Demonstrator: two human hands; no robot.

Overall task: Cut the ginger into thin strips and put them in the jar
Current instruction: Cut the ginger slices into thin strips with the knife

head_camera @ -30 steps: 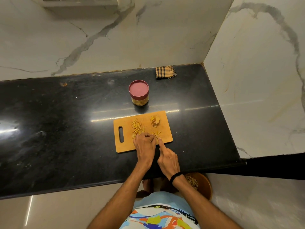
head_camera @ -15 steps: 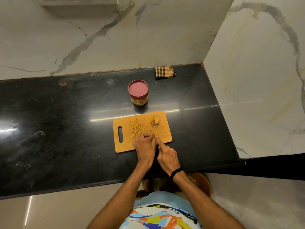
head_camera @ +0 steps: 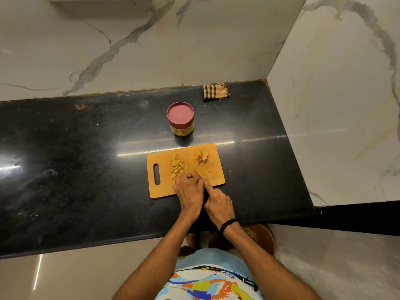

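Low under the counter edge, by the person's feet, stands a brown bowl with some scraps in it. I suppose it is for peelings, kept off the work surface.

Above it the right hand is wrapped round the handle of the knife. The forefinger is laid out straight toward the blade, I think to steer it. The left hand lies against it, with fingers curled and tips tucked down on the board. They pin the ginger, of which only a few yellow bits show beside the blade. The knuckles face the blade, as a guard for the fingertips.

The board lies with its handle hole to the left, away from the cutting. On it the work is sorted: finished strips in a loose heap left of the blade, and flat slices waiting at the far right corner, well apart from the strips, so the two do not mix.

Just behind the board stands the jar, near enough for an easy transfer, but its red lid is on. So the cutting is the step in hand, and the filling is not yet begun.

At the wall lies a folded checked cloth — out of the way.
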